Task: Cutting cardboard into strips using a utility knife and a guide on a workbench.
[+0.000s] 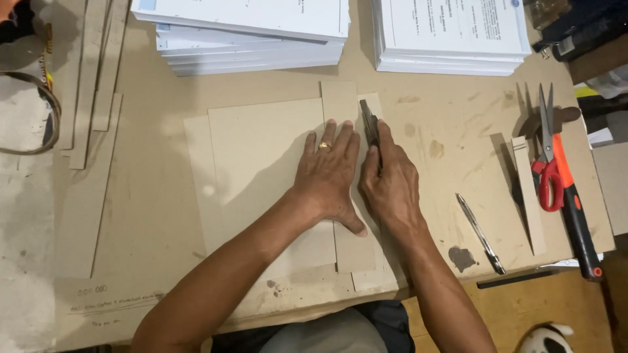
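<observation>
My left hand point(330, 173), a ring on one finger, lies flat with fingers spread on a large grey cardboard sheet point(261, 170) and on a narrow cardboard strip point(340, 104) laid along the sheet's right edge. My right hand point(391, 183) is closed on a dark utility knife point(370, 123), whose tip points away from me along the strip's right side. The two hands sit side by side, almost touching. More cardboard point(196, 157) lies beneath the sheet.
Two stacks of printed white paper point(248, 33) point(451, 33) stand at the back. Red-handled scissors point(551, 157), a red and black tool point(579, 222), a pen point(481, 234) and a cardboard strip point(528, 196) lie at right. Long cardboard strips point(91, 85) and tape rolls point(39, 111) sit at left.
</observation>
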